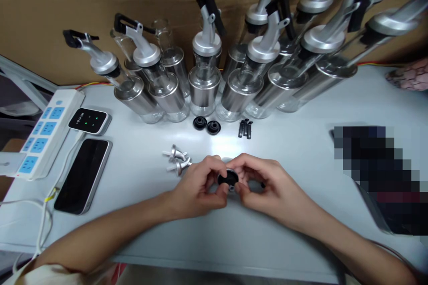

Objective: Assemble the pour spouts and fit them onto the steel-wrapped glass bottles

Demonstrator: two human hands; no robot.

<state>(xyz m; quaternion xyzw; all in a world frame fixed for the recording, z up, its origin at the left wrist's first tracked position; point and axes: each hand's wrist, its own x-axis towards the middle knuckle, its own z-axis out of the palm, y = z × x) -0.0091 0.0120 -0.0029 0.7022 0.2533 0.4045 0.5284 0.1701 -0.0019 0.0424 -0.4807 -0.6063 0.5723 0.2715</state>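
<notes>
My left hand (197, 187) and my right hand (264, 185) meet at the middle of the white table (214, 231), fingers pinched together around a small round black cap with a metal part (228, 179). Two silver pour spouts (177, 160) lie just left of my left hand. Two black round seals (206, 125) and a few small black flip caps (245, 128) lie further back, in front of the bottles.
Several glass and steel oil bottles (203, 84) with spout tops stand in a row along the brown back wall. A white power strip (47, 131), a small black device (89, 120) and a dark phone (83, 173) lie at left. Another person's hand (409, 75) shows far right.
</notes>
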